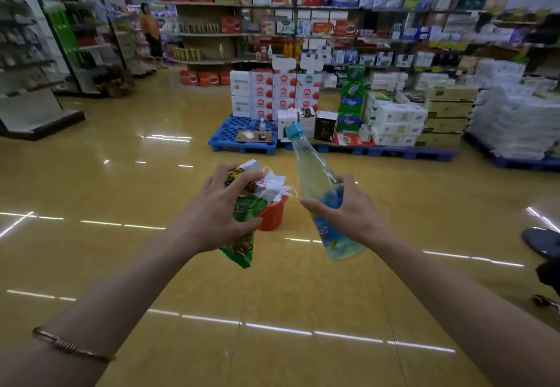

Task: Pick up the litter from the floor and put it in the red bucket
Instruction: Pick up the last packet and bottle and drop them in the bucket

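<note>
From the head camera, both arms are out over the glossy yellow floor (151, 174), and each hand carries litter. The left hand (218, 214) has its fingers curled and pressed around a green snack wrapper (242, 235), which hangs loose below the palm. The right hand (348, 214) wraps a pale plastic bottle (315, 180) low on its body, thumb on one side and fingers on the other, blue cap tilted up and away. The red bucket (272, 214) stands on the floor beyond and between the hands, partly hidden by the left one, with white plastic bags (272, 186) piled above its rim. That's the risk: the bucket looks full, so a tall bottle dropped on that heap could roll off, or knock the bags out. The limp wrapper may catch on the rim and slide outside. I'd press things down.
</note>
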A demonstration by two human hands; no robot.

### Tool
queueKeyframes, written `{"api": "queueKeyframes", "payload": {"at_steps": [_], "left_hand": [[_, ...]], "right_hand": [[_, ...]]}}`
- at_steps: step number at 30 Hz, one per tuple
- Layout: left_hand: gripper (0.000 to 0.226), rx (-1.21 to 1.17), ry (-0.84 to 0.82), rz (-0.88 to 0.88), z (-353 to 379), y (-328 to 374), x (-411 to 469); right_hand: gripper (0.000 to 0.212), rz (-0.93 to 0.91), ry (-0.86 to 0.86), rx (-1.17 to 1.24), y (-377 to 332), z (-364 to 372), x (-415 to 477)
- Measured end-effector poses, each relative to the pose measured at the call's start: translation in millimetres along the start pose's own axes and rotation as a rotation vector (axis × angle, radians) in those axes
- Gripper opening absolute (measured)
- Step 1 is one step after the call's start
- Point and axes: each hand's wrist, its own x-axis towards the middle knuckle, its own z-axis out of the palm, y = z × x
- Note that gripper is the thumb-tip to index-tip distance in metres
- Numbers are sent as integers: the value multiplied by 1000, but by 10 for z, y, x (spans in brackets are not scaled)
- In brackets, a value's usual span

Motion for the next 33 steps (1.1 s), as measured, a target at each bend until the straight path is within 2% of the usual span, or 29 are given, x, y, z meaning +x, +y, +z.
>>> {"api": "queueKeyframes", "payload": {"at_steps": [12, 15, 22, 29, 33], "left_hand": [[71, 88, -55, -114, 267, -985, 1748], [79, 61, -3, -146, 265, -1208, 2173], [102, 6, -19, -216, 388, -1829, 2947], [102, -37, -35, -190, 716, -2727, 4036], [98, -73, -81, -154, 819, -3255, 4759]], "right_hand": [[78, 20, -56, 56, 447, 355, 2161], [76, 20, -69, 62, 459, 432, 2768], [75, 20, -138, 31, 466, 762, 3893], [81, 46, -133, -34, 504, 1184, 5027], [74, 133, -89, -6, 501, 1385, 5704]]}}
